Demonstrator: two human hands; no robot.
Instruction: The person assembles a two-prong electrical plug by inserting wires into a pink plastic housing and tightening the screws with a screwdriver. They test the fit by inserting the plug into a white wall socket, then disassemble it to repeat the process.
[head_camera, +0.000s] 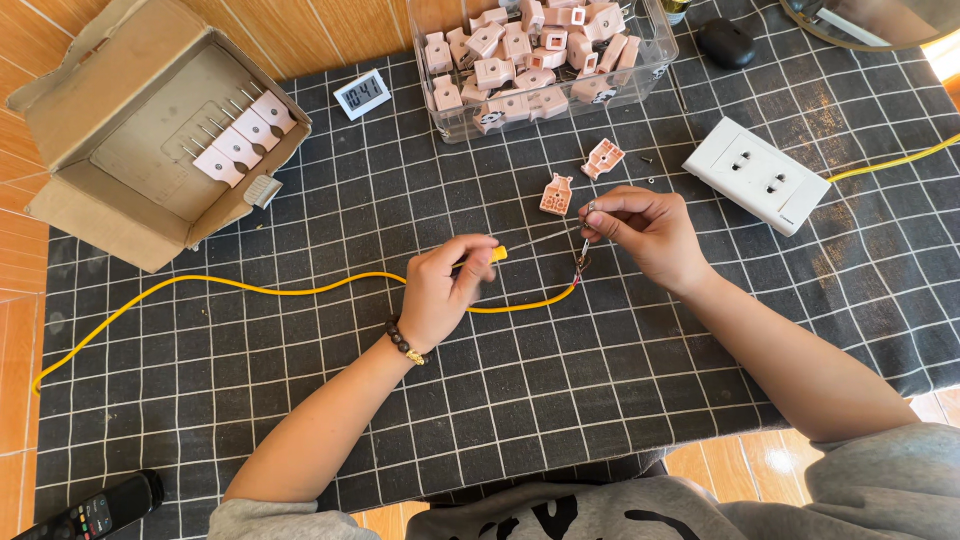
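Note:
My left hand (445, 285) grips a small screwdriver with a yellow handle (497, 254); its thin shaft reaches right toward my right hand (640, 232). My right hand pinches a small metal part at the stripped end of a yellow cable (260, 289), whose bare wires show just below the fingers. The cable runs left across the dark checked cloth (560, 400). Two pink plug shell halves (556, 194) (603, 158) lie just beyond my right hand, with a tiny screw (646, 158) beside them.
A clear bin (650, 62) of pink plug shells stands at the back. An open cardboard box (130, 190) with pronged plug parts sits far left, a small digital clock (362, 94) beside it. White double socket (756, 174) on the right; black remote (95, 508) at bottom left; dark mouse (726, 43).

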